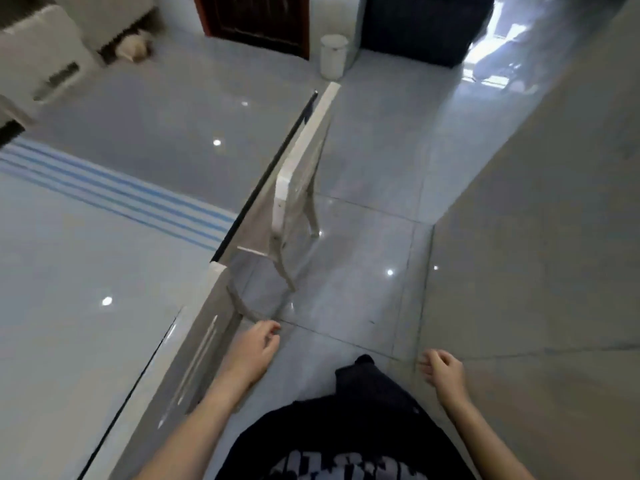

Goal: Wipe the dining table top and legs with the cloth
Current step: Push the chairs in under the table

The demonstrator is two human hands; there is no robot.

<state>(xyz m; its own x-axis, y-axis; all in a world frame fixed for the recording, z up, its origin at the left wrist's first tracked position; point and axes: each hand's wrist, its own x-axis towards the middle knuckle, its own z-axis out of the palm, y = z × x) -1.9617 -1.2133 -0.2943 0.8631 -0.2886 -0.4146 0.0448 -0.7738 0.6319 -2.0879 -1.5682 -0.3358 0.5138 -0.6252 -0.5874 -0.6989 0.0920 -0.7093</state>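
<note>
A blue-striped cloth point(114, 192), seemingly the wiping cloth, is lying flat at the far left of the glossy dining table top point(69, 271), well apart from both hands. A white chair point(294, 174) is standing against the table's right edge. The person's left hand point(258, 348) is hanging just beside that edge, fingers loosely curled, holding nothing. The right hand point(445, 370) is hovering over the floor near the wall point(536, 237), fingers likewise bent and empty. With no cloth in hand, the legs are seemingly waiting; whether the top is done cannot be told
</note>
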